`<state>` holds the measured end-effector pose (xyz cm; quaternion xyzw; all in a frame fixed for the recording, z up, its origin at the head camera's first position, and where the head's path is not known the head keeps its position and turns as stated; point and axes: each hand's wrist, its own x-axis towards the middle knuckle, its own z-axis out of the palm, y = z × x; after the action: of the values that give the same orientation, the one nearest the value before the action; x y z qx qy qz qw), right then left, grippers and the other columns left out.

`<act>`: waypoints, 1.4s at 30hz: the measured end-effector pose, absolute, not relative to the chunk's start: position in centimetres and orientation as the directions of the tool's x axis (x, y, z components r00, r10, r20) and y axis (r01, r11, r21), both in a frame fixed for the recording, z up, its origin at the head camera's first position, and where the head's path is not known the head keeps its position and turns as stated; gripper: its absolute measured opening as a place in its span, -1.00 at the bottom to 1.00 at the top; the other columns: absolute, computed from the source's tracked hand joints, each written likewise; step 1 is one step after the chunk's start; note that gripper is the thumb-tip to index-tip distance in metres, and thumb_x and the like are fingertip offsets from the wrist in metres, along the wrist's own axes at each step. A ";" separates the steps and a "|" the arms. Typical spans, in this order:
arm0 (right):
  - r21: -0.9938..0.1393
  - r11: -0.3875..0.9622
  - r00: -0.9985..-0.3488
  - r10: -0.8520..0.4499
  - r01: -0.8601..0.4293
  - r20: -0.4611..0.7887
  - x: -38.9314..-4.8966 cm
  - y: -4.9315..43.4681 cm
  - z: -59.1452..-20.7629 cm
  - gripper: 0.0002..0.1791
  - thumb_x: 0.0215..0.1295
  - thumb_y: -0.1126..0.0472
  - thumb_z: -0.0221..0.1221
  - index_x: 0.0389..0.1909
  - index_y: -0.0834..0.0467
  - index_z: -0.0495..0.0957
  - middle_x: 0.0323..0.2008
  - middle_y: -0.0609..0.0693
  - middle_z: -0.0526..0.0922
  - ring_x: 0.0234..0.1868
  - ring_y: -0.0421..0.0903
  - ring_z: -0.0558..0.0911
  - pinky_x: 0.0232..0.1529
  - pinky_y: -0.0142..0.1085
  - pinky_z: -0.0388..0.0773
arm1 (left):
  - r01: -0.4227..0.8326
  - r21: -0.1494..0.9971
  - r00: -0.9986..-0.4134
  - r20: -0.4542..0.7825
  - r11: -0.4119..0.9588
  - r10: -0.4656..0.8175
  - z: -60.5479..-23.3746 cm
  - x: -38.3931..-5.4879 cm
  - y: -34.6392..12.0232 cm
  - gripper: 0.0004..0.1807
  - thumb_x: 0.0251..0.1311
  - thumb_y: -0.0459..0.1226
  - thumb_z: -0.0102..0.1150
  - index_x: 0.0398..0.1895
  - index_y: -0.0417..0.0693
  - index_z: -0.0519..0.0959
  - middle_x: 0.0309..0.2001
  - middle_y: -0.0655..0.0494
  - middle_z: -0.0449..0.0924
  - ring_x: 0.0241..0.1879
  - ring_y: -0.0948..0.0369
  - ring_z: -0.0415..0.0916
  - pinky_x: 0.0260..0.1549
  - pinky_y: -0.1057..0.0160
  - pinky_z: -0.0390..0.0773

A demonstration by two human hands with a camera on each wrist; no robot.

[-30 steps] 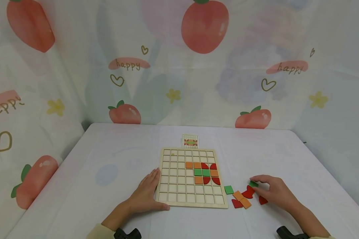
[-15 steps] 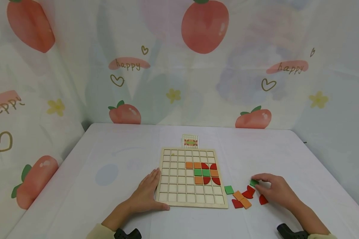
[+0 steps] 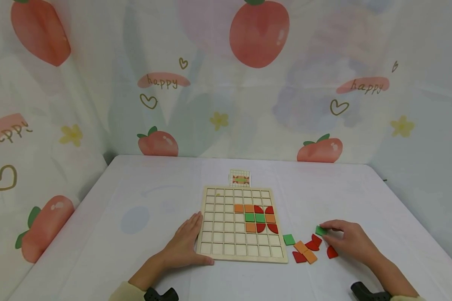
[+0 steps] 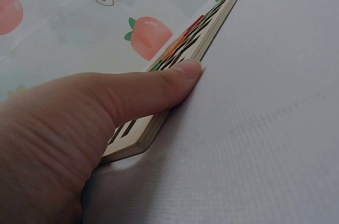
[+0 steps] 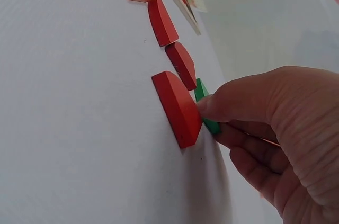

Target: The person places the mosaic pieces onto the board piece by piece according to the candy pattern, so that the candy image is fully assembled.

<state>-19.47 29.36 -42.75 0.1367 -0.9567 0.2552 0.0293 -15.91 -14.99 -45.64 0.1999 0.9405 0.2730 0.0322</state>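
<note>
A wooden grid board [image 3: 229, 258] lies flat on the table, with orange, green and red tiles in its right half. Along its left edge rests my left hand [image 3: 183, 246], fingers straight and thumb out at the near corner; in the left wrist view the thumb [image 4: 159, 89] lies across the frame. My right hand [image 3: 355, 241] pinches a green square tile [image 3: 320, 230] between thumb and fingers, right of the board. Close to that hand lies a red curved tile [image 3: 332, 252]; two more red tiles [image 3: 314, 242] lie just left of it.
Between board and right hand lie a green square tile [image 3: 288, 239], two orange tiles [image 3: 305, 252] and another red tile [image 3: 299, 257]. A small pattern card [image 3: 240, 172] sits behind the board. A printed cloth backdrop [image 3: 256, 113] stands at the table's far edge.
My right hand has shifted slightly to the right with the green tile, away from the two red tiles. The left hand and board have stayed in place.
</note>
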 end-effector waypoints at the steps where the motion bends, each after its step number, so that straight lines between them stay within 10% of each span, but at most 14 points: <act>1: -0.486 0.831 -0.963 -0.242 -0.269 0.118 -19.5 29.4 -42.8 -0.66 -0.01 0.34 0.34 -0.14 0.26 0.61 -0.18 0.13 0.62 -0.12 0.13 0.55 -0.20 -0.07 0.55 | 0.359 0.526 -0.918 0.050 0.771 0.394 -45.6 -15.9 -15.0 0.38 -0.30 0.43 0.15 0.40 -0.31 -0.16 0.43 -0.11 -0.21 0.39 0.09 -0.30 0.28 0.03 -0.16; 42: -0.599 0.670 -0.886 -0.435 -0.438 0.162 -23.4 19.8 -42.0 -0.70 0.06 0.24 0.32 -0.12 0.12 0.62 -0.16 -0.06 0.63 -0.06 0.01 0.54 -0.07 -0.02 0.48 | 0.367 0.515 -0.914 0.047 0.775 0.402 -45.4 -15.9 -15.0 0.36 -0.26 0.43 0.13 0.40 -0.32 -0.15 0.42 -0.12 -0.22 0.39 0.07 -0.30 0.27 0.01 -0.15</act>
<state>-23.43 19.77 -41.97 0.2387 -0.9139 0.3283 0.0028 -15.88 -15.02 -45.39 0.2044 0.9414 0.2663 0.0326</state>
